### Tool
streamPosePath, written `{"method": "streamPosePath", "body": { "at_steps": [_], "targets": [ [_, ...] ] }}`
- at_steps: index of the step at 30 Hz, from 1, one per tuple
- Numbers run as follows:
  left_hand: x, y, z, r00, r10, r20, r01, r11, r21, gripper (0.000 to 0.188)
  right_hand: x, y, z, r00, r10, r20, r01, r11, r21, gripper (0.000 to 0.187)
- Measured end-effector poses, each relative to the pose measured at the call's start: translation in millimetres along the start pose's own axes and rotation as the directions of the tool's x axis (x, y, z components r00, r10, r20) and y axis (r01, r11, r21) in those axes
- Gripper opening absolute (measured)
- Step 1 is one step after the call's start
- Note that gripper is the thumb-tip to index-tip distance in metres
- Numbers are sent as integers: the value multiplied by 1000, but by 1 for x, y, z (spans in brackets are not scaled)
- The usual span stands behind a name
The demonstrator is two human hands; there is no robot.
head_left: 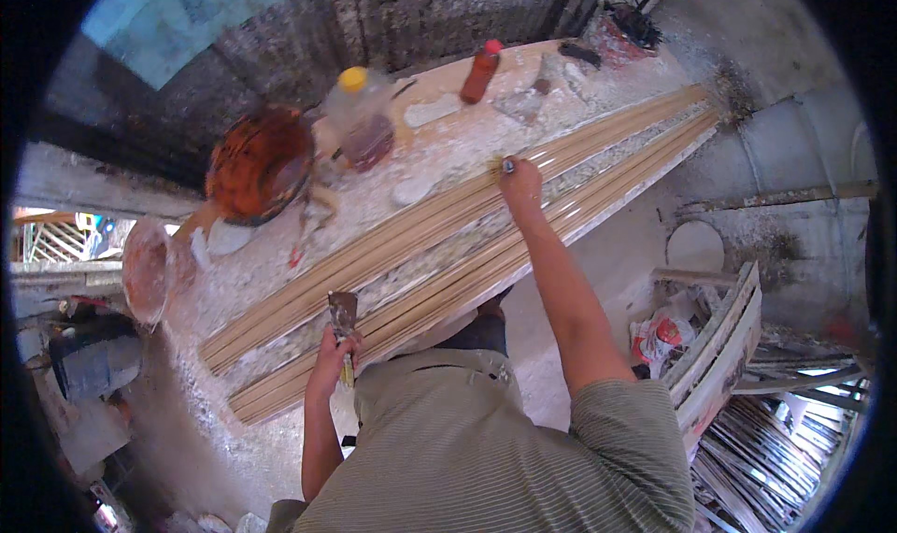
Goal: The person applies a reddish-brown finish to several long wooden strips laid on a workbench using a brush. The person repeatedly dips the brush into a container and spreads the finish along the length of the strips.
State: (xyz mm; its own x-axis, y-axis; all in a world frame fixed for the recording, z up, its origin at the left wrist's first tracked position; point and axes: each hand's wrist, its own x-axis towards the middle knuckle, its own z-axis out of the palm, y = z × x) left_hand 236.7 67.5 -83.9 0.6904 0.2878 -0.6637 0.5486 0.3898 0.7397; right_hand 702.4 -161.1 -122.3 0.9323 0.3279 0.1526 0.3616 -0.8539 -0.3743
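Two bundles of long grooved wooden mouldings lie across the table: the far mouldings [411, 223] and the near mouldings [448, 281]. My right hand [521, 183] is closed around a small brush [500, 165], whose end is at the far mouldings. Most of its handle is hidden by my fingers. My left hand [331, 357] grips a scraper [343, 309] upright by its handle, over the near mouldings. Its wide, brownish blade points away from me.
On the dusty table [360, 206] stand an orange-brown bucket [260, 167], a clear jug [363, 122] with a yellow cap and a red bottle [480, 71]. A pinkish basin [147, 270] is at the left edge. Wooden strips [761, 458] lie at lower right.
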Motion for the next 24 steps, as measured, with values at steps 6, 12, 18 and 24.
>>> {"method": "streamPosePath", "body": {
  "at_steps": [6,12,18,24],
  "targets": [
    [70,1,179,979,178,-95,-147,953,265,25,174,238,-45,995,62,-83,-81,966,-246,35],
    [25,24,250,967,14,-255,58,961,272,32,213,320,-71,994,-2,-108,-22,975,-222,21],
    [25,32,234,968,59,-245,57,895,442,33,78,157,-35,959,-240,151,211,959,188,36],
    [89,80,253,990,137,-23,-106,857,505,24,92,145,-18,975,25,219,-154,787,597,28]
  ]
}}
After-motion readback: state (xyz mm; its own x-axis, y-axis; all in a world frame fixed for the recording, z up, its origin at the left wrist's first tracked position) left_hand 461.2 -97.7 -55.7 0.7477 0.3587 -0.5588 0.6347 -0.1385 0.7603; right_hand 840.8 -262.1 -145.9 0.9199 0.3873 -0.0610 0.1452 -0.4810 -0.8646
